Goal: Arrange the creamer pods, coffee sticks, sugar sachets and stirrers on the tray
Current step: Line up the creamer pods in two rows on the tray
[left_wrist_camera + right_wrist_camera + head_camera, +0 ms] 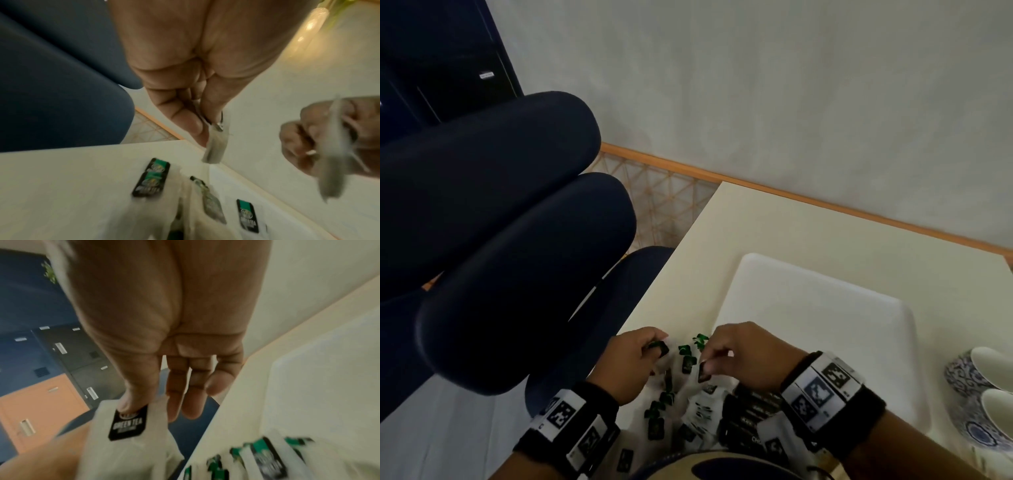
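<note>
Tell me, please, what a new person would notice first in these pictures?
First, the two hands meeting over a heap of white sachets with black-and-green labels at the cream table's near edge: the left hand and the right hand each pinch one sachet. Just beyond lies the bare white rectangular plastic tray, and dark navy padded chairs fill the left.

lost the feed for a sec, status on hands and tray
Left hand pinches a sachet. Right hand pinches a green tea sachet. White tray bare; loose sachets on table.
</note>
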